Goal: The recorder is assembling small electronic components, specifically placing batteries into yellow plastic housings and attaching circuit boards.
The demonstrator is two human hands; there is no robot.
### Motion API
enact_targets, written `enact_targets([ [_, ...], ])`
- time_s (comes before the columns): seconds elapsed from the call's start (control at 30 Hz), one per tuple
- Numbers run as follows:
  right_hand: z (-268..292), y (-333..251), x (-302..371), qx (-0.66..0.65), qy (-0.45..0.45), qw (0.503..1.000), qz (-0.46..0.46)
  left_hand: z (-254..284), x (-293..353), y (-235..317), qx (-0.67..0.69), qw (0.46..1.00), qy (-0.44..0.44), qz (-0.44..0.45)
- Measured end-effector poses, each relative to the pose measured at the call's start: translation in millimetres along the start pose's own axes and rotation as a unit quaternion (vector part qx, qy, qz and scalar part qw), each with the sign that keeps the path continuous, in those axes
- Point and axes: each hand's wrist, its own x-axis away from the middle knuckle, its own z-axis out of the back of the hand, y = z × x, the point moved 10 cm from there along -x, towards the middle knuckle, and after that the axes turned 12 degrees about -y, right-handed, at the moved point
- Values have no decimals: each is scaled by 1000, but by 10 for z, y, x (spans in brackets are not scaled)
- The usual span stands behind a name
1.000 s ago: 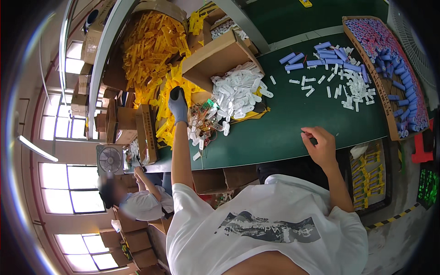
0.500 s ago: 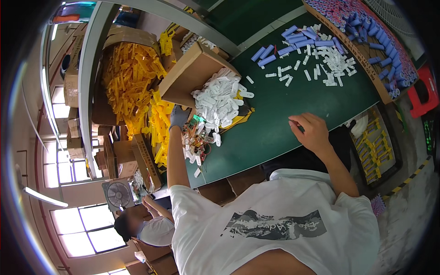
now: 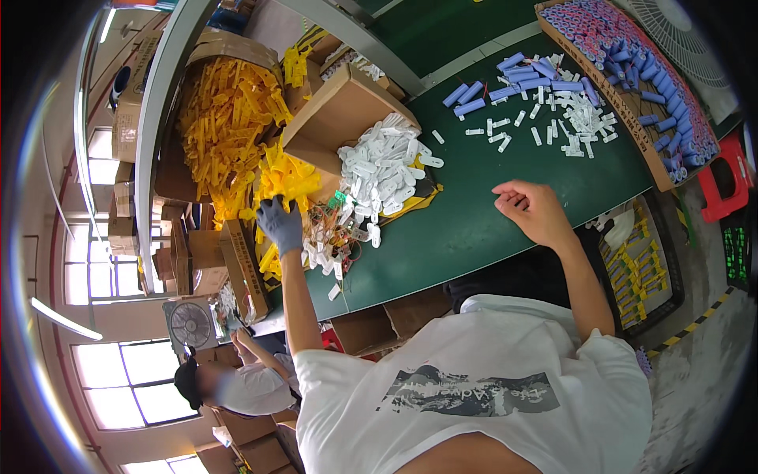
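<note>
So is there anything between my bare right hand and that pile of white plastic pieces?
Nothing visible. Only bare green table top lies between the right hand and the white plastic pieces; the gloved left hand is on the pile's far side.

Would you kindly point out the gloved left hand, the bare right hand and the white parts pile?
gloved left hand (image 3: 279, 222), head view, back of glove.
bare right hand (image 3: 534, 209), head view, back of hand.
white parts pile (image 3: 384, 167), head view, pile's middle.

Gloved left hand (image 3: 279, 223) on yellow plastic parts (image 3: 284, 178) at 10 o'clock, beside wired circuit boards (image 3: 332, 229). Bare right hand (image 3: 530, 209) curled on green table (image 3: 474, 229), 1 o'clock. White pieces (image 3: 383, 170) between; blue cylinders (image 3: 505, 79) at 12.
</note>
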Motion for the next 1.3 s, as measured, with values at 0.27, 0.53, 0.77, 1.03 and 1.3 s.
enact_targets([
  [0.27, 439, -543, -1062, 363, 102, 913, 153, 218, 1510, 1187, 408, 904, -54, -119],
  [0.53, 186, -347, -1732, 521, 68, 836, 158, 430, 2072, 2747, 375, 885, -82, -262],
  [0.77, 166, -258, -1802, 532, 68, 827, 170, 449, 1991, 2755, 399, 865, -88, -290],
  [1.03, 260, -237, -1613, 436, 92, 878, 172, 280, 1819, 1662, 505, 857, 33, -96],
  [1.3, 300, -276, -1626, 395, 67, 901, 167, -207, 589, 376, 396, 918, 10, -30],
])
